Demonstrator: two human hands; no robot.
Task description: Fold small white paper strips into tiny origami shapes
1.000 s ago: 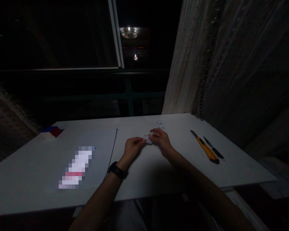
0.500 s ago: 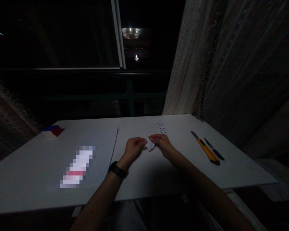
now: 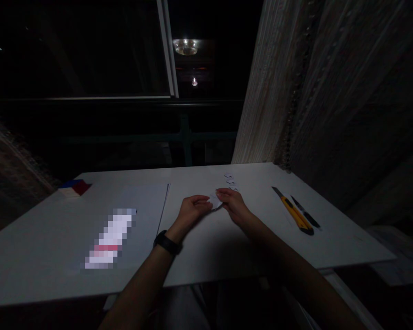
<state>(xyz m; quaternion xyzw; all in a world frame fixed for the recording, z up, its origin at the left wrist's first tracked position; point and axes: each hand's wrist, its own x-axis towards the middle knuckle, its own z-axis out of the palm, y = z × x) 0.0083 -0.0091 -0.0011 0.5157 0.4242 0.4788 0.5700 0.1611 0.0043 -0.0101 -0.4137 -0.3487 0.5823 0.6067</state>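
Visibly, paper bridges left hand and right hand.

Your fingers partly hid the held paper; beyond it, marks on the slips were too small to tell; left of it, pixels blurred a bright oblong.

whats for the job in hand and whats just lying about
In use:
small white paper piece in left hand and right hand
perhaps three dark-marked white scraps

Seemingly idle:
yellow-black box cutter
slim dark knife
blue-red-white block
large white sheets
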